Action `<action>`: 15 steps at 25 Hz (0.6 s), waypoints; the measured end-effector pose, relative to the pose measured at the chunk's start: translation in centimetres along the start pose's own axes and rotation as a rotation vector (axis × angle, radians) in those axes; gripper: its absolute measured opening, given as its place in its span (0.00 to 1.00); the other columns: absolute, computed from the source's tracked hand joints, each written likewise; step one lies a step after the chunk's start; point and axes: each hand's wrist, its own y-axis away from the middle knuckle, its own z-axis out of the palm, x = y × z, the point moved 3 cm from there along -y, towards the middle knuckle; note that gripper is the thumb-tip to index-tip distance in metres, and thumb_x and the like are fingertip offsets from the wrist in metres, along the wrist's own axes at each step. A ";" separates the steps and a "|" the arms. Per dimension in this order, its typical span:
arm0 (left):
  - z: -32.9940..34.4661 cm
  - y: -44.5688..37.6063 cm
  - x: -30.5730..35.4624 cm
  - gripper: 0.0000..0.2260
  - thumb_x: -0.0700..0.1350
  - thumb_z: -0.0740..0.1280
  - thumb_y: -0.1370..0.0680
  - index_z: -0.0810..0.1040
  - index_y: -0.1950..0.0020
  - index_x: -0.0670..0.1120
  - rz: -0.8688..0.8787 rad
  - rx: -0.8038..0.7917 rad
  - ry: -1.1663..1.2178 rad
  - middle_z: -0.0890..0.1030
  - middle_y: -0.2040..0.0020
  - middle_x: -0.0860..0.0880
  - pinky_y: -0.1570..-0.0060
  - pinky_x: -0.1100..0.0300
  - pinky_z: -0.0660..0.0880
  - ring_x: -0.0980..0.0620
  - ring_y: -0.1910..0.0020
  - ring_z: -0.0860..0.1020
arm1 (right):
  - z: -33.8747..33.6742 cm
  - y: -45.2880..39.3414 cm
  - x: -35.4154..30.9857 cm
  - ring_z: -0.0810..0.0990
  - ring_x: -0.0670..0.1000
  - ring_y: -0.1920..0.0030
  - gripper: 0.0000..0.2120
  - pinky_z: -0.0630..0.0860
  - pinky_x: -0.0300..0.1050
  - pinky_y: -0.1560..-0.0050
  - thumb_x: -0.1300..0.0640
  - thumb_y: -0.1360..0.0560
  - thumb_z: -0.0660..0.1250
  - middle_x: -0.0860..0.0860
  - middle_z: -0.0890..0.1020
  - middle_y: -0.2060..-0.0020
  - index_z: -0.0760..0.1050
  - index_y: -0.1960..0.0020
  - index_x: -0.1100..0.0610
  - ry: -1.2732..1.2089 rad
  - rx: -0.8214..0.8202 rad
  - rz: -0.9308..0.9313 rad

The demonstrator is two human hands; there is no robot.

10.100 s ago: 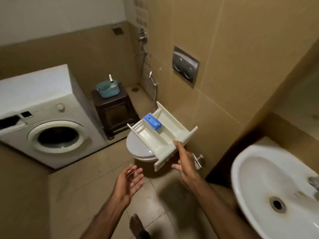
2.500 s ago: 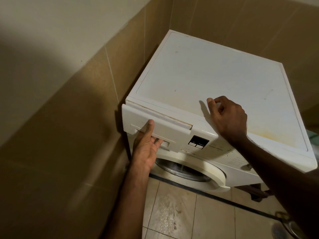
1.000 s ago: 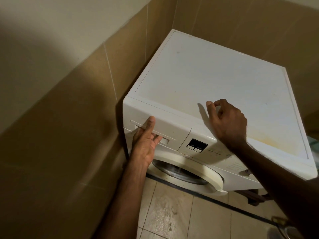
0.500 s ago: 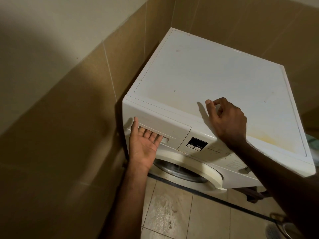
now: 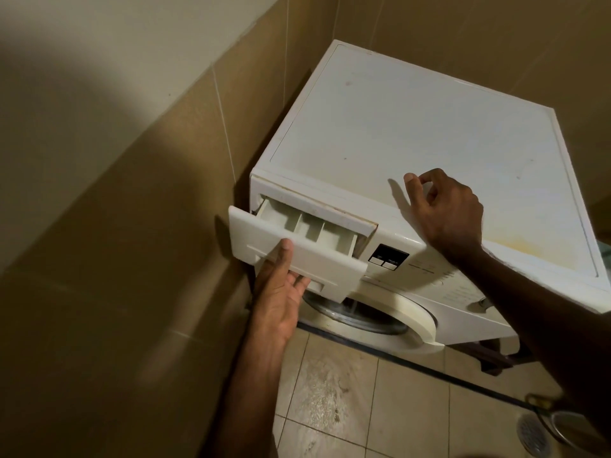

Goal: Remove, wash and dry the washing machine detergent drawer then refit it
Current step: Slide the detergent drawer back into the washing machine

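Tan tiled walls (image 5: pixel 148 226), beige floor (image 5: pixel 380 408)

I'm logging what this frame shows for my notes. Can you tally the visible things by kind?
White front-loading washing machine: 1
White plastic detergent drawer, part-way out, three compartments showing: 1
Hands: 2 (left hand with its grip on the drawer front, right hand on the machine top)
Round metal floor drain: 1
Total: 5

Tan wall tiles (image 5: pixel 139 246) line the lower walls, with paler paint (image 5: pixel 109 38) above them. Beige floor tiles (image 5: pixel 406 401) show a grubby patch. A round metal floor drain (image 5: pixel 532 436) sits at bottom right.
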 end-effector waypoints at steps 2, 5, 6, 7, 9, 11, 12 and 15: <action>-2.5 2.4 -0.1 0.34 0.50 0.75 0.29 0.71 0.24 0.52 -0.003 0.019 0.005 0.82 0.32 0.43 0.45 0.51 0.84 0.44 0.34 0.81 | -0.1 0.1 -0.1 0.81 0.57 0.55 0.24 0.69 0.47 0.55 0.33 0.18 0.57 0.51 0.84 0.58 0.79 0.47 0.52 0.004 0.007 -0.013; -4.9 4.8 -0.2 0.38 0.52 0.79 0.32 0.72 0.24 0.51 -0.031 0.010 0.029 0.82 0.32 0.42 0.43 0.49 0.83 0.43 0.34 0.81 | 0.0 0.4 -0.2 0.83 0.59 0.53 0.25 0.73 0.50 0.52 0.33 0.18 0.56 0.53 0.86 0.56 0.80 0.46 0.52 0.014 0.011 -0.029; -5.1 5.2 -0.2 0.36 0.50 0.79 0.32 0.72 0.25 0.50 -0.038 0.007 0.030 0.82 0.32 0.41 0.43 0.49 0.83 0.43 0.34 0.82 | 0.0 0.5 -0.3 0.83 0.60 0.52 0.24 0.74 0.50 0.51 0.34 0.18 0.56 0.53 0.86 0.56 0.80 0.46 0.52 0.013 0.013 -0.027; -5.2 5.3 -0.3 0.34 0.49 0.77 0.30 0.72 0.25 0.50 -0.044 0.007 0.028 0.82 0.32 0.41 0.44 0.50 0.84 0.43 0.34 0.82 | -0.1 0.5 -0.4 0.83 0.60 0.52 0.24 0.74 0.50 0.51 0.34 0.18 0.56 0.53 0.86 0.55 0.80 0.46 0.53 0.016 0.013 -0.024; -5.1 5.3 -0.4 0.35 0.49 0.77 0.31 0.72 0.24 0.50 -0.047 0.016 0.034 0.82 0.32 0.41 0.46 0.51 0.84 0.43 0.34 0.82 | 0.0 0.6 -0.4 0.83 0.61 0.51 0.24 0.74 0.51 0.50 0.35 0.18 0.56 0.54 0.86 0.54 0.80 0.46 0.53 0.019 0.008 -0.027; -5.2 5.1 -0.5 0.41 0.51 0.82 0.36 0.73 0.25 0.50 -0.038 0.017 0.054 0.82 0.32 0.41 0.47 0.51 0.84 0.43 0.34 0.82 | 0.0 0.6 -0.3 0.83 0.61 0.51 0.24 0.74 0.51 0.50 0.35 0.18 0.56 0.55 0.86 0.54 0.80 0.46 0.53 0.017 0.008 -0.033; -5.2 5.1 -0.6 0.40 0.51 0.82 0.35 0.73 0.25 0.50 -0.034 0.016 0.060 0.82 0.32 0.41 0.47 0.52 0.84 0.42 0.34 0.82 | 0.0 0.5 -0.3 0.83 0.61 0.51 0.24 0.74 0.51 0.50 0.35 0.18 0.56 0.54 0.86 0.54 0.80 0.46 0.53 0.017 0.010 -0.030; -5.1 4.8 -0.6 0.33 0.49 0.75 0.30 0.73 0.25 0.51 -0.030 0.015 0.058 0.83 0.33 0.42 0.48 0.52 0.84 0.43 0.34 0.82 | 0.2 0.4 -0.2 0.82 0.62 0.51 0.23 0.74 0.51 0.51 0.36 0.18 0.56 0.54 0.86 0.55 0.80 0.47 0.53 0.019 0.014 -0.016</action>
